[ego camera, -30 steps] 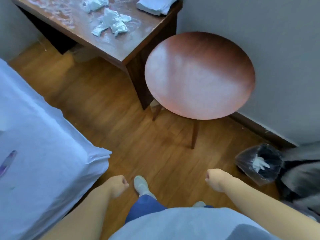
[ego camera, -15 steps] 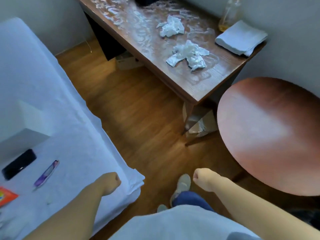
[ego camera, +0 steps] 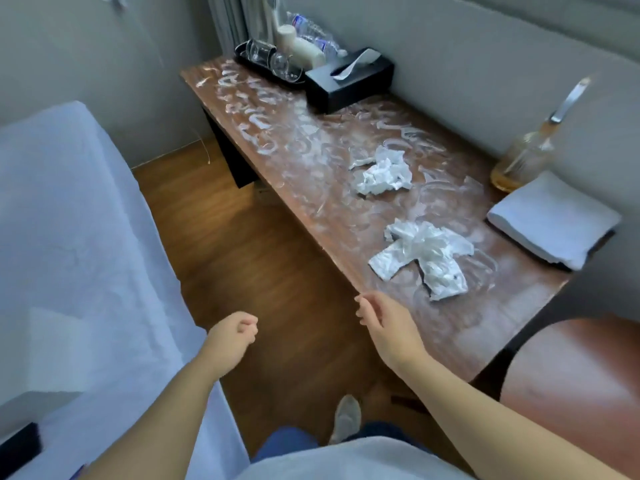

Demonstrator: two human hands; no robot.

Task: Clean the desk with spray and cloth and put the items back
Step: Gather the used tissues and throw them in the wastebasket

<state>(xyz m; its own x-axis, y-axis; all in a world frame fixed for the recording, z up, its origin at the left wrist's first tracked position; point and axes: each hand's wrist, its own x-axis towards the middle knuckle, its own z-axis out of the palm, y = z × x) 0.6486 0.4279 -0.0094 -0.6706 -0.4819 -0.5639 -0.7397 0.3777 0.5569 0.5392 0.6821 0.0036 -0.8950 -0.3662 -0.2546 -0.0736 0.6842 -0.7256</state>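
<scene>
The long brown wooden desk (ego camera: 346, 216) stands against the grey wall, its top streaked all over with white smears and swirls, so the wiping is judged barely begun. Two crumpled white paper tissues lie on it: one wad (ego camera: 382, 173) near the middle, and a flatter, torn one (ego camera: 424, 256) closer to the near edge. At the right end lies a folded white cloth (ego camera: 554, 225), and just behind it, touching or nearly so, stands a clear glass bottle of amber liquid with a metal spout (ego camera: 526, 157), which is probably the spray. At the far end sit a black tissue box (ego camera: 349, 79) and a black tray of upturned glasses (ego camera: 268, 60) with bottles behind. The right hand (ego camera: 384, 322) hangs over the desk's near edge with its fingers (ego camera: 363, 304) loosely apart and holding nothing; the left hand (ego camera: 233, 336) hovers above the wooden floor beside the white bed (ego camera: 69, 237), its fingers curled in and empty. The step in hand looks to be clearing the tissues before wiping. It would go best if the right hand gathers the nearer torn tissue whole, pinching from its middle so that damp shreds do not tear away, then takes the second wad. Only then should the cloth be lifted, kept folded for a firm pad, and drawn in long overlapping strokes from the far end toward the near one.
</scene>
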